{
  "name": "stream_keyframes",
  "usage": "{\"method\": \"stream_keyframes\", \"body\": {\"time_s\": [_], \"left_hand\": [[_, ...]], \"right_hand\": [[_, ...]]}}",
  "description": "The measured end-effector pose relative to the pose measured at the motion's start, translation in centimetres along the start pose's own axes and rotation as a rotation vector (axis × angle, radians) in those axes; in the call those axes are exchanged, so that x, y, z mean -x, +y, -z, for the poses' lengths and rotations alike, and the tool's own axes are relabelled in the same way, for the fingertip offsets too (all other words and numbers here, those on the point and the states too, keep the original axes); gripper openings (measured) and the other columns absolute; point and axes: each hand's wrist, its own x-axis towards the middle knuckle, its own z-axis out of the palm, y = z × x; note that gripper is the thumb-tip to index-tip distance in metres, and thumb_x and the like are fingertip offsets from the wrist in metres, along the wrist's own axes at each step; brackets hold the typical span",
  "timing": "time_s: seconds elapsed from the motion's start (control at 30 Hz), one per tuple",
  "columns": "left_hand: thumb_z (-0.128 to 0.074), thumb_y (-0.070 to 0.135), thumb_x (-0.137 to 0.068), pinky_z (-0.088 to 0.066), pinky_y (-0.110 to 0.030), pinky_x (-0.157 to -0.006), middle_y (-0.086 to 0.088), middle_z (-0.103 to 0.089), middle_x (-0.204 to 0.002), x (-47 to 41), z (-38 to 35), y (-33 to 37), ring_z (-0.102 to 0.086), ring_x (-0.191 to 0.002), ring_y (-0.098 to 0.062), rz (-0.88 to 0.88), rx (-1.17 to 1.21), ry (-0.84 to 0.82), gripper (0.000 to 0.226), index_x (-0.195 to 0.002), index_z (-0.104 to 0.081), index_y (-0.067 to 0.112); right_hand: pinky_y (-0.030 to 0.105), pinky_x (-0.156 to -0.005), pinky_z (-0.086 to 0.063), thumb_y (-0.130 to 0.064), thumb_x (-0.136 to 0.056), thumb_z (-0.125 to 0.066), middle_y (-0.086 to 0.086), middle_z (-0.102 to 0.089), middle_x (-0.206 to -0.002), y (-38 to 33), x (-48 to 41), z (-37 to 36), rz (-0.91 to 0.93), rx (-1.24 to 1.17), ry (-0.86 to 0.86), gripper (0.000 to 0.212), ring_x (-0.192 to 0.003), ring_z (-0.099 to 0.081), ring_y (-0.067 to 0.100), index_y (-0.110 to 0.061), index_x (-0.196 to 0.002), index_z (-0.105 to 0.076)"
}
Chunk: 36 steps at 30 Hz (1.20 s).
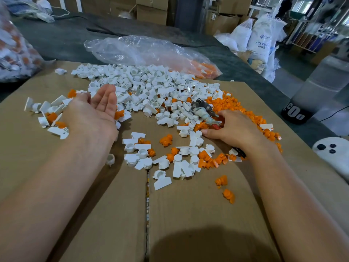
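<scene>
- Head view: the left hand (94, 112) lies palm up, fingers straight and together, holding nothing, at the left edge of the white plastic parts (151, 86).
- The right hand (232, 129) curls round the red handle of a pliers-like tool (204, 111), which lies where the white pile meets the orange plastic parts (236, 106).
- Everything rests on a cardboard box (188, 214).
- A white sack (261, 40) behind reads "ABS RESIN".

From my end this looks like a plastics factory floor. Small moulded white parts (143, 82) and orange parts (236, 104) lie heaped loose on cardboard (188, 205) over a grey bench (62, 40). More sit in clear bags (147, 52). Sacks (261, 38) printed "ABS resin" and stacked cartons (152, 8) stand behind.
</scene>
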Motion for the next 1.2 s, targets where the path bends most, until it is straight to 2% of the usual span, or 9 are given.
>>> {"method": "stream_keyframes", "body": {"time_s": [0.23, 0.33, 0.47, 0.53, 0.6, 0.73, 0.97, 1.07, 1.2], "left_hand": [[-0.036, 0.013, -0.098, -0.050, -0.018, -0.051, -0.007, -0.070, -0.060, 0.0, 0.1, 0.1, -0.070, -0.059, -0.016, -0.001, -0.018, -0.022, 0.019, -0.088, -0.051, 0.008], [-0.040, 0.019, -0.098, -0.047, -0.017, -0.045, 0.000, -0.068, -0.055, 0.2, 0.0, -0.4, -0.065, -0.050, -0.009, -0.057, -0.364, -0.108, 0.023, -0.079, -0.051, 0.011], [-0.049, 0.021, -0.096, -0.046, -0.017, -0.041, 0.001, -0.066, -0.055, 1.4, 0.2, -1.9, -0.060, -0.046, -0.010, -0.134, -0.887, -0.402, 0.023, -0.078, -0.058, 0.011], [-0.053, 0.019, -0.094, -0.048, -0.018, -0.042, 0.003, -0.067, -0.056, 2.0, 0.4, -2.5, -0.061, -0.047, -0.010, -0.168, -1.041, -0.493, 0.020, -0.078, -0.061, 0.012], [-0.055, 0.017, -0.092, -0.050, -0.019, -0.045, 0.006, -0.067, -0.056, 2.4, 0.5, -3.0, -0.062, -0.047, -0.008, -0.202, -1.161, -0.549, 0.017, -0.077, -0.062, 0.013], [-0.057, 0.015, -0.091, -0.049, -0.017, -0.045, 0.007, -0.067, -0.055, 2.5, 0.6, -3.4, -0.061, -0.047, -0.006, -0.203, -1.217, -0.583, 0.018, -0.074, -0.063, 0.016], [-0.059, 0.013, -0.090, -0.049, -0.014, -0.044, 0.001, -0.068, -0.067, 2.6, 0.6, -3.4, -0.062, -0.048, -0.003, -0.196, -1.247, -0.586, 0.017, -0.075, -0.064, 0.017], [-0.061, 0.014, -0.089, -0.047, -0.013, -0.043, 0.001, -0.069, -0.071, 2.7, 0.6, -3.4, -0.064, -0.051, -0.003, -0.183, -1.259, -0.601, 0.014, -0.076, -0.064, 0.019], [-0.059, 0.020, -0.089, -0.049, -0.014, -0.046, 0.006, -0.066, -0.058, 3.0, 0.6, -3.2, -0.061, -0.049, -0.003, -0.154, -1.245, -0.675, 0.012, -0.080, -0.067, 0.019]], "right_hand": [[0.038, -0.091, -0.037, -0.066, -0.071, -0.060, 0.009, -0.045, -0.132, 0.0, 0.2, 0.2, 0.005, -0.025, 0.008, 0.081, -0.121, -0.041, 0.027, -0.018, -0.134, -0.041], [0.038, -0.092, -0.037, -0.066, -0.072, -0.059, 0.009, -0.044, -0.133, 0.0, 0.2, 0.2, 0.006, -0.024, -0.004, 0.080, -0.121, -0.040, 0.028, -0.018, -0.134, -0.041], [0.037, -0.094, -0.035, -0.062, -0.075, -0.059, 0.008, -0.042, -0.136, -0.4, 0.7, 0.6, 0.022, -0.052, 0.078, 0.075, -0.124, -0.038, 0.026, -0.018, -0.134, -0.042], [0.032, -0.091, -0.035, -0.053, -0.079, -0.061, 0.003, -0.047, -0.132, -1.2, 1.2, 0.8, 0.126, -0.158, 0.235, 0.060, -0.122, -0.042, 0.021, -0.021, -0.128, -0.050], [0.026, -0.088, -0.030, -0.046, -0.082, -0.061, -0.003, -0.052, -0.123, -2.4, 1.8, 0.9, 0.291, -0.218, 0.261, 0.044, -0.117, -0.044, 0.016, -0.025, -0.120, -0.057], [0.022, -0.085, -0.027, -0.038, -0.085, -0.061, -0.001, -0.052, -0.117, -4.1, 2.3, -0.3, 0.493, -0.100, 0.061, 0.039, -0.114, -0.042, 0.015, -0.025, -0.121, -0.058], [0.025, -0.084, -0.031, -0.031, -0.088, -0.059, 0.001, -0.055, -0.108, -4.6, 2.3, -0.7, 0.559, -0.069, 0.074, 0.026, -0.108, -0.045, 0.016, -0.022, -0.111, -0.063], [0.022, -0.077, -0.036, -0.025, -0.085, -0.064, 0.002, -0.061, -0.099, -4.9, 2.7, -0.3, 0.603, -0.238, 0.182, 0.023, -0.094, -0.052, 0.013, -0.018, -0.106, -0.068], [0.021, -0.072, -0.047, -0.014, -0.075, -0.072, 0.003, -0.065, -0.087, -5.7, 3.8, 0.0, 0.723, -0.515, 0.255, 0.016, -0.079, -0.058, 0.010, -0.009, -0.091, -0.072]]}}
